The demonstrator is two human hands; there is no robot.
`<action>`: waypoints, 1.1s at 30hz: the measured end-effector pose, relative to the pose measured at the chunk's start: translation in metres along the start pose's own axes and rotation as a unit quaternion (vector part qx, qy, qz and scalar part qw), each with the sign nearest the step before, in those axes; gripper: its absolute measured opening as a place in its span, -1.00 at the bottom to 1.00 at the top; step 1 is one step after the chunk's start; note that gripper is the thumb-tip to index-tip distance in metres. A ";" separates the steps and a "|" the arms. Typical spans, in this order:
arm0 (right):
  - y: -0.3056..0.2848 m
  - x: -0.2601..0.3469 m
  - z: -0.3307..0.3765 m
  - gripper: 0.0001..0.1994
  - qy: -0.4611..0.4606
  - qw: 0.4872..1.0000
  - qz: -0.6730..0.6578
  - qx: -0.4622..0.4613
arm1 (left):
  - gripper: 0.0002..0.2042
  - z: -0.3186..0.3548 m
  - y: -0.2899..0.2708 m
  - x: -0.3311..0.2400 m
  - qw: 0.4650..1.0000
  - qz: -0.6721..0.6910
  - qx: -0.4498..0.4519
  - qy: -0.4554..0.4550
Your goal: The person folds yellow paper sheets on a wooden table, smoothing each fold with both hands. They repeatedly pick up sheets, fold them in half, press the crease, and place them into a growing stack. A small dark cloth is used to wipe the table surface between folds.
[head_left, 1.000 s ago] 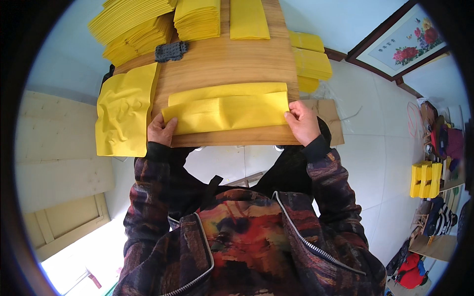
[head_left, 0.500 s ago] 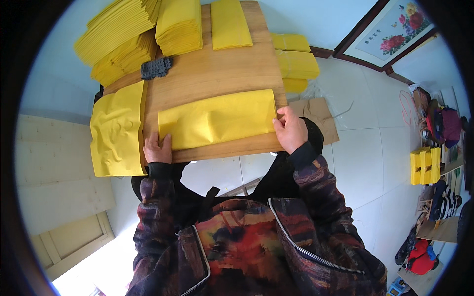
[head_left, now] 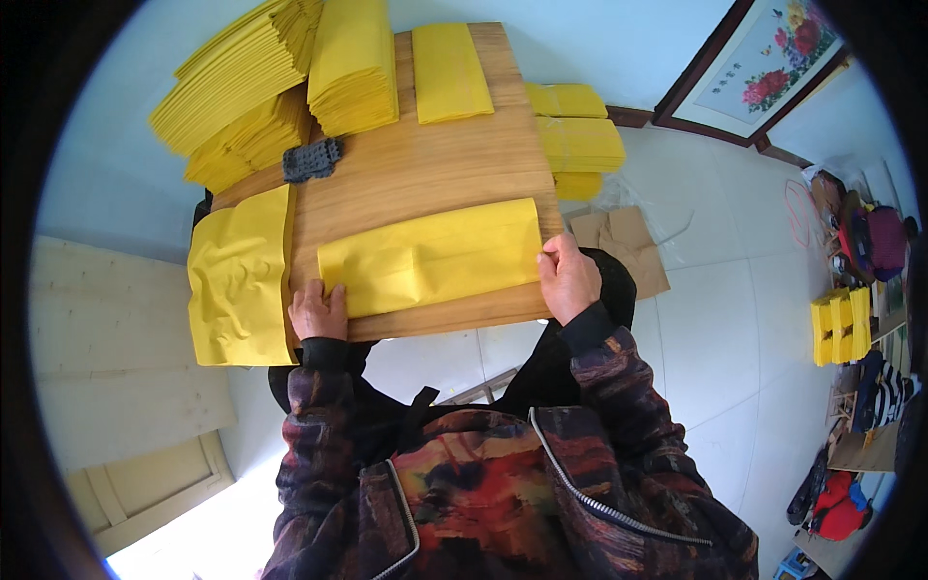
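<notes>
A long folded piece of yellow paper (head_left: pixel 435 256) lies across the near part of the wooden table, slightly creased near its middle. At its lower left corner is my left hand (head_left: pixel 318 311), fingers curled and thumb against the paper. My right hand (head_left: pixel 570 282) pinches the right end near the table's right edge, with its thumb and fingers closed. Beside my left hand, a wider wrinkled yellow paper sheet (head_left: pixel 240 285) hangs partly past the table's left edge.
Tall stacks of folded yellow paper (head_left: pixel 353 72) stand at the table's far left, beside a thinner yellow pile (head_left: pixel 450 75). A dark grey knitted item (head_left: pixel 311 160) lies nearby. Yellow bundles (head_left: pixel 583 145) and brown paper (head_left: pixel 623 246) sit right of the table (head_left: pixel 435 159).
The whole scene sits lower in the picture as the view shifts. My right fingers have closed more tightly at the paper's right end; my left hand stays at the left corner.
</notes>
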State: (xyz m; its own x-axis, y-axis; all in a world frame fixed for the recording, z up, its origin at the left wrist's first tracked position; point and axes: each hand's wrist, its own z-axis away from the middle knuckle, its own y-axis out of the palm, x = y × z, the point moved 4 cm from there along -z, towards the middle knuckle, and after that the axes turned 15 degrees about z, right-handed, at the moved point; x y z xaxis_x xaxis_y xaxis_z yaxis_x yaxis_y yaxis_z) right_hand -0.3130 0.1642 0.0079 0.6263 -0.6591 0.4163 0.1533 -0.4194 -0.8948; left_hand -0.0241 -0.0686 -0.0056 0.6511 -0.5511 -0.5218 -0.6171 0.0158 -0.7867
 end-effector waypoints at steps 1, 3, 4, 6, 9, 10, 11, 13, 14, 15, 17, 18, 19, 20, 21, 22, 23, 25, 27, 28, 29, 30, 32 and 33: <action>0.001 0.000 0.000 -0.86 -0.001 1.000 -0.001 0.005 | -0.77 0.000 -0.001 -0.001 1.000 0.005 -0.011 0.003; 0.002 0.001 0.000 -0.86 -0.011 1.000 0.000 0.009 | -0.77 0.001 -0.001 -0.002 1.000 -0.011 -0.017 -0.007; 0.002 0.001 0.000 -0.86 -0.013 1.000 0.004 0.010 | -0.77 0.002 -0.001 -0.003 1.000 -0.004 -0.023 -0.005; 0.001 0.002 -0.001 -0.87 -0.014 1.000 0.013 0.011 | -0.77 0.003 -0.001 -0.003 1.000 -0.005 -0.028 -0.003; 0.000 0.005 -0.001 -0.88 -0.027 0.999 0.032 0.006 | -0.77 0.004 -0.001 -0.003 0.999 -0.006 -0.039 -0.002; -0.001 0.006 -0.001 -0.88 -0.029 0.999 0.040 -0.002 | -0.77 0.004 0.000 -0.003 0.999 -0.007 -0.036 -0.002; 0.000 0.007 0.000 -0.88 -0.032 0.998 0.049 0.002 | -0.77 0.005 0.001 -0.003 0.999 -0.013 -0.041 0.007; 0.002 0.008 -0.001 -0.87 -0.026 0.997 0.075 -0.002 | -0.77 0.006 0.001 -0.003 0.998 -0.026 -0.048 0.023; 0.001 0.008 -0.001 -0.87 -0.026 0.998 0.065 -0.004 | -0.77 0.005 0.002 -0.004 0.998 -0.037 -0.046 0.031; 0.000 0.008 -0.001 -0.87 -0.023 0.998 0.058 -0.008 | -0.77 0.005 0.004 -0.003 0.998 -0.044 -0.038 0.031; -0.004 0.006 0.000 -0.86 -0.010 1.000 0.016 0.010 | -0.77 0.005 0.004 -0.004 0.997 -0.041 -0.050 0.045; -0.011 0.010 0.003 -0.86 -0.039 0.998 0.005 -0.039 | -0.77 0.005 0.004 -0.003 0.997 -0.044 -0.046 0.040; -0.019 0.014 0.007 -0.84 -0.065 0.995 -0.005 -0.082 | -0.77 0.005 0.004 -0.003 0.997 -0.042 -0.047 0.041; -0.026 0.018 0.013 -0.83 -0.084 0.989 -0.016 -0.122 | -0.77 0.005 0.005 -0.002 0.998 -0.042 -0.040 0.036; -0.027 0.028 0.022 -0.77 -0.145 0.982 0.001 -0.118 | -0.76 0.004 0.005 -0.001 0.998 -0.044 -0.033 0.030; -0.024 0.041 0.032 -0.71 -0.198 0.974 0.017 -0.109 | -0.76 0.005 0.005 -0.002 0.998 -0.045 -0.041 0.033; -0.017 0.056 0.042 -0.60 -0.252 0.964 0.004 -0.088 | -0.76 0.005 0.005 -0.002 0.997 -0.049 -0.048 0.036; 0.002 0.077 0.051 -0.45 -0.314 0.948 0.015 -0.044 | -0.76 0.005 0.005 -0.003 0.997 -0.052 -0.050 0.031; 0.020 0.083 0.053 -0.34 -0.332 0.942 0.055 0.004 | -0.76 0.005 0.004 -0.004 0.997 -0.050 -0.052 0.035; 0.027 0.081 0.051 -0.32 -0.320 0.945 0.070 0.020 | -0.76 0.004 0.004 -0.004 0.997 -0.051 -0.051 0.034; 0.033 0.078 0.050 -0.29 -0.311 0.947 0.078 0.033 | -0.76 0.004 0.004 -0.004 0.997 -0.054 -0.048 0.035; 0.039 0.074 0.048 -0.27 -0.294 0.949 0.099 0.066 | -0.76 0.004 0.004 -0.005 0.997 -0.052 -0.051 0.038; 0.039 0.069 0.047 -0.26 -0.294 0.951 0.087 0.042 | -0.76 0.004 0.004 -0.005 0.996 -0.048 -0.056 0.044; 0.040 0.066 0.047 -0.25 -0.290 0.952 0.088 0.051 | -0.76 0.005 0.004 -0.004 0.996 -0.045 -0.058 0.043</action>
State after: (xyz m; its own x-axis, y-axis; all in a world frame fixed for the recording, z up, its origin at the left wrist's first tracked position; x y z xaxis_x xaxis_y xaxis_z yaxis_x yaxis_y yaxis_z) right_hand -0.2296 0.1326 -0.0081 0.9611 -0.2463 0.1252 0.0611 -0.2524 -0.9657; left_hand -0.0276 -0.0623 -0.0084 0.6693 -0.6150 -0.4169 -0.6083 -0.1313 -0.7828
